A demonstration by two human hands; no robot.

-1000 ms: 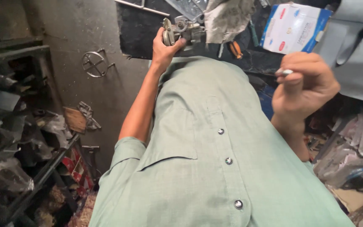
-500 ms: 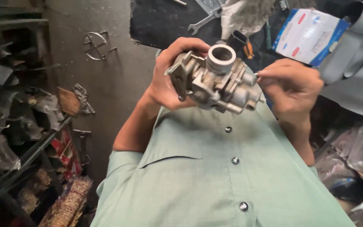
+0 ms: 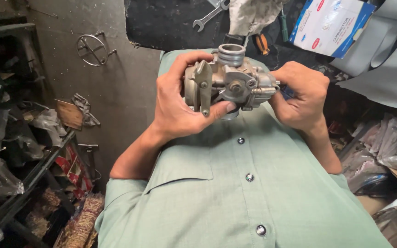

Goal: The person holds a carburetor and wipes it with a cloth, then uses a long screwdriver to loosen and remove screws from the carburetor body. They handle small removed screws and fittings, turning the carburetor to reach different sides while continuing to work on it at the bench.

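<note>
Head view: I held a metal carburetor at my chest.
My left hand clamped its body; my right hand pinched a side screw. It looked heavy, rigid, knobbly.

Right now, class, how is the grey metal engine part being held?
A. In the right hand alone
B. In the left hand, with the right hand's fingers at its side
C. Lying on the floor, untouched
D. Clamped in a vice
B: the left hand wraps around the grey metal engine part, while the right hand has its fingers at the part's side.
</note>
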